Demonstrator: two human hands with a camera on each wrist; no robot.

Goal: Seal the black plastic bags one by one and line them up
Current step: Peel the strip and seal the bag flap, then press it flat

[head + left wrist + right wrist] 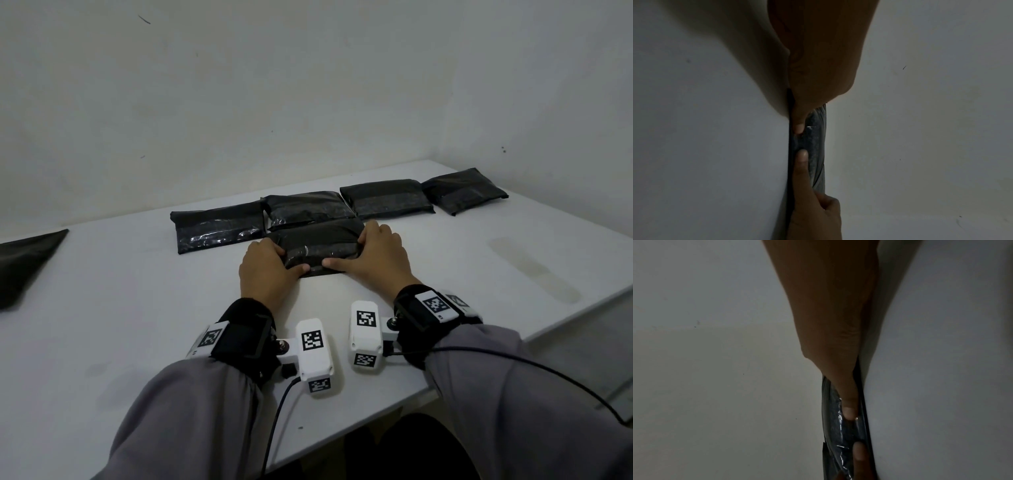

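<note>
1. Both hands, left hand (265,265) and right hand (371,255), clamp the fifth black bag (318,245) on the bench (445,274), just before the four-bag row (337,207).
2. Uneven thumb pressure probably leaves its seal gapped.

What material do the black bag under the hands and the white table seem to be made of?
The black bag between the hands looks like thin glossy plastic film: it wrinkles and shows bright glints where the left hand and right hand hold its ends. The white table looks like a smooth, matte laminate or painted board, with flat, even, dull reflections; the exact material cannot be told.
</note>
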